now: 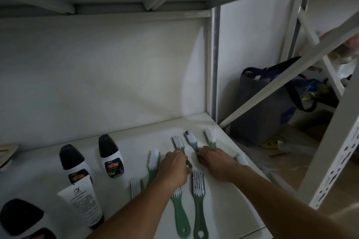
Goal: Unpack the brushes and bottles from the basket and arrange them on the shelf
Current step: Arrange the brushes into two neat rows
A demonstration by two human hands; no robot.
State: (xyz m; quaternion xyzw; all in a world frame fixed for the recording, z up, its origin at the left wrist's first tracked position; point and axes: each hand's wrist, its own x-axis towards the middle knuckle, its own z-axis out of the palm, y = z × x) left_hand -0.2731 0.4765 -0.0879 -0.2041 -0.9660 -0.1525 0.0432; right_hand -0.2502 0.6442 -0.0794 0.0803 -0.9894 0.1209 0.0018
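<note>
While bottles (pixel 110 156) crowd leftward, left hand (pixel 174 167) and right hand (pixel 215 163) each pinch a green brush (pixel 179 145).

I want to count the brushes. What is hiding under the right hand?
Under the right hand lies the green handle of a brush, its white bristles poking out beyond the fingers. Another brush head peeks out beside the wrist. Anything else beneath the palm is covered.

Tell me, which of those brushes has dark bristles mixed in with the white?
The brush lying nearest the camera, between the person's two forearms. Its head shows dark tufts among the white; the other brushes' bristles look plain white.
</note>
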